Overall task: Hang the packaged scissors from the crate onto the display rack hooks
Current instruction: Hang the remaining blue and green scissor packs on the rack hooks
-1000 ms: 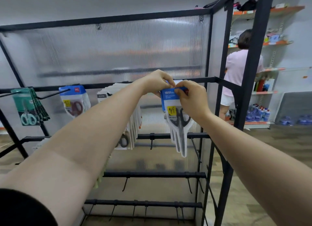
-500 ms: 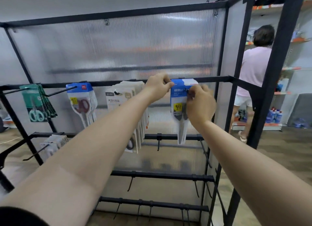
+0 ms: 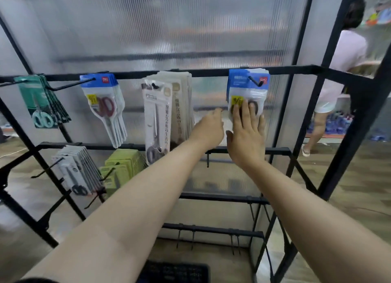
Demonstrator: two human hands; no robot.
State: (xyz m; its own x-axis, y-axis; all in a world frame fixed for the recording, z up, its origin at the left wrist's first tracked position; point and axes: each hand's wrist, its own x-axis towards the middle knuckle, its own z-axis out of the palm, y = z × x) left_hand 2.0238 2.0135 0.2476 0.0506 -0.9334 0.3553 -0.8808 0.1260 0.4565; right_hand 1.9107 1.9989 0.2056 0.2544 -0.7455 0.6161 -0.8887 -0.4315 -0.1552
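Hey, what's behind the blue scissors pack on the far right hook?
Behind the front pack, edges of more blue-topped packs show on the same hook, then the ribbed translucent panel. The right hand covers the stack's lower part, so their number is hidden.

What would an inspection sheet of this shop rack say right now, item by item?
Surface: black display rack with a ribbed translucent back panel; no table.
Job's things: blue-topped scissors packs hang on the right hook; dark crate at the bottom edge.
Clutter: other scissors packs on hooks to the left.
Hands: right hand flat on the blue-topped packs; left hand beside them, holding nothing.
Cables: possibly a pale cord on the floor, far left.
Surroundings: another person at shelves, right.
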